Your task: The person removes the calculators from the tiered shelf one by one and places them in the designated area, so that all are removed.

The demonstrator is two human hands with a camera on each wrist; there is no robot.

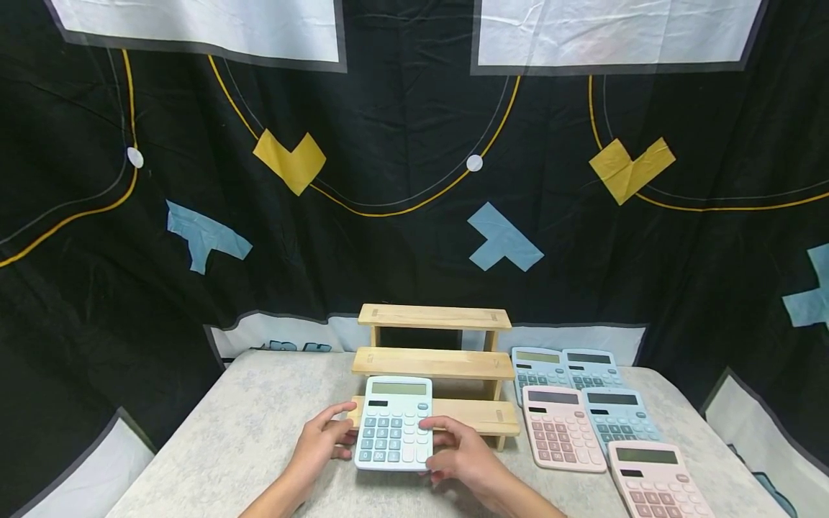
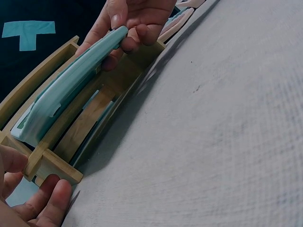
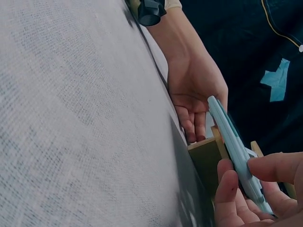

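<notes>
A pale blue calculator (image 1: 393,424) with blue and white keys is in front of the lower steps of a wooden three-step stand (image 1: 432,363), its face toward the head camera. My right hand (image 1: 463,457) grips its right edge, thumb on one face and fingers on the other. At the left end of the bottom step, my left hand (image 1: 320,439) has its fingers extended around the wood, close to the calculator's left side. In the left wrist view the calculator (image 2: 71,85) slants along the steps. Whether its lower edge touches the wood I cannot tell.
Right of the stand lie several calculators, among them a pink one (image 1: 562,428), a blue one (image 1: 618,414) and a nearer pink one (image 1: 660,482). The grey tabletop (image 1: 214,432) extends left of the stand. A black patterned cloth (image 1: 388,259) hangs behind.
</notes>
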